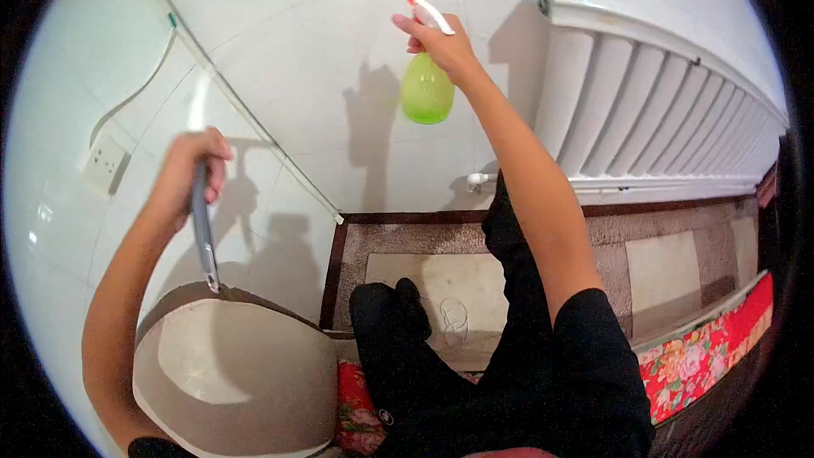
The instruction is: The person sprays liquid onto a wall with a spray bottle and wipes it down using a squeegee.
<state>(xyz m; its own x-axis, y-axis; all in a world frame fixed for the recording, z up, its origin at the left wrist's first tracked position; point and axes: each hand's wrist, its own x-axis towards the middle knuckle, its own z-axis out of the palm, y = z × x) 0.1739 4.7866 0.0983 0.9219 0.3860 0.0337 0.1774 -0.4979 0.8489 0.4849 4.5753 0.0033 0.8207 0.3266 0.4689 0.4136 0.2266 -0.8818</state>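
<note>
My right hand (441, 44) is closed around the neck of a spray bottle (427, 92). The bottle has a translucent green body and a white and red trigger head, and is held upright in front of the white wall. On the left, my left hand (197, 165) grips a long grey-handled tool (203, 229), its handle end pointing down. A blurred white part shows above the fist; what kind of tool head it is, I cannot tell. Below this hand stands a rounded beige seat or stool (254, 365).
A white radiator (644, 102) fills the right of the wall. A socket strip (107, 163) with a cable is at the left, and a thin trunking (254, 127) runs down the wall. A red floral cloth (704, 356) lies at lower right, above a tiled floor (475, 276).
</note>
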